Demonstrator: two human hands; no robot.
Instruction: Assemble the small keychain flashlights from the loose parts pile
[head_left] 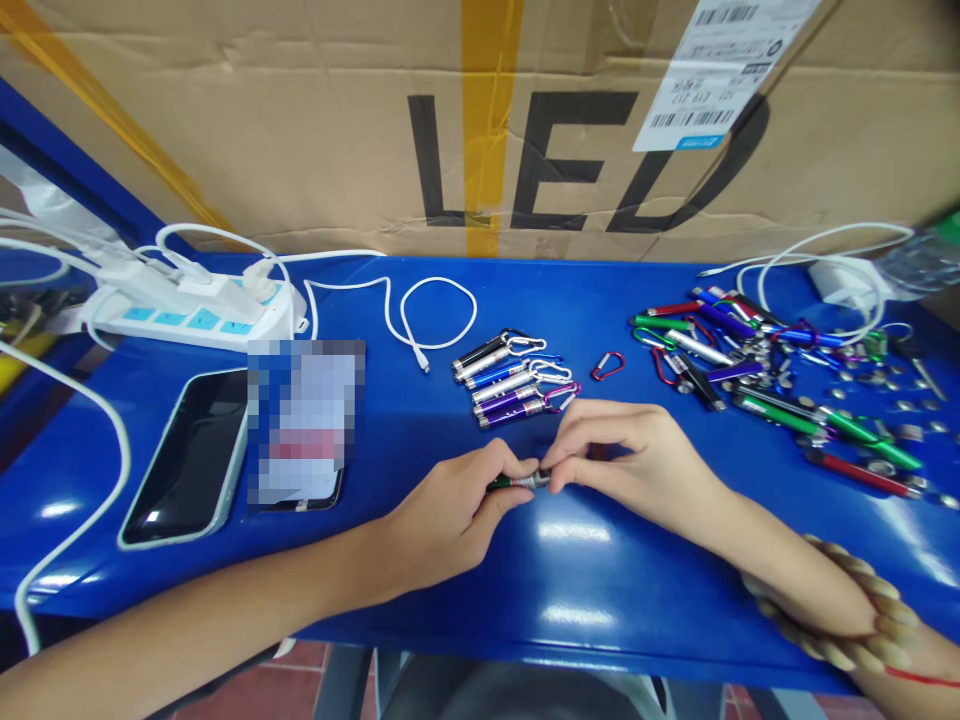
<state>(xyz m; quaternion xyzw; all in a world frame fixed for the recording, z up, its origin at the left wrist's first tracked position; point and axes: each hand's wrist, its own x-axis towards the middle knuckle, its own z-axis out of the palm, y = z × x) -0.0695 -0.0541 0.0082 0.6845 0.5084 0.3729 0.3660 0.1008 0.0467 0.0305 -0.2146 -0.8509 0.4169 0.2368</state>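
Observation:
My left hand [450,510] is closed around a small green keychain flashlight [517,482], its silver end pointing right. The fingertips of my right hand [630,455] pinch that silver end; whatever small part lies between them is mostly hidden. Just beyond my hands, several keychain flashlights [502,378] in black, silver, blue and purple lie in a row, carabiner clips to the right. A loose red carabiner [607,366] rests to the right of this row. Farther right is a pile of flashlight bodies [731,345] in mixed colours, with small metal parts [907,405] scattered beside it.
A large cardboard box [300,130] stands along the back of the blue table [645,590]. At left are a phone [191,455], a second phone [307,430] partly blurred, and a white power strip [202,310]. White cables [442,282] and a charger [847,280] lie toward the back.

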